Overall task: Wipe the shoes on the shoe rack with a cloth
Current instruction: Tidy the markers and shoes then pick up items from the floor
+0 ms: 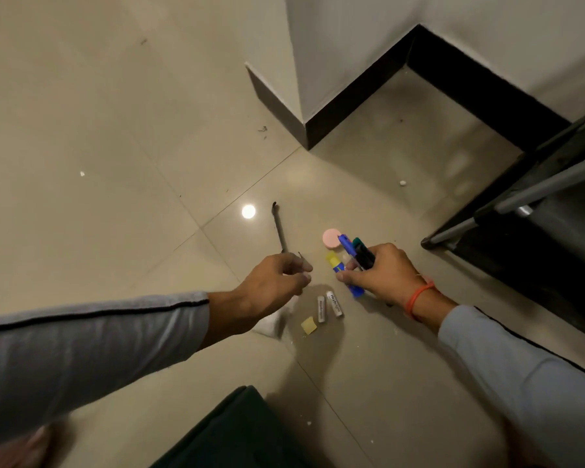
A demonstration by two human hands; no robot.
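Note:
The black shoe rack (534,211) with grey bars stands at the right edge; no shoes show on it. My left hand (277,282) hovers over the tiled floor and grips thin dark metal tools (279,228) that stick out past the fingers. A white cloth (277,324) lies on the floor under my left wrist, mostly hidden. My right hand (382,275) grips a bundle of markers (355,256), blue, green and black, just left of the rack.
Loose items lie on the floor between my hands: a pink round lid (331,239), a yellow-capped glue stick (333,260), two small white tubes (328,307) and a yellow scrap (308,325). A wall corner with black skirting (335,119) stands ahead. A dark cushion (237,430) is near me.

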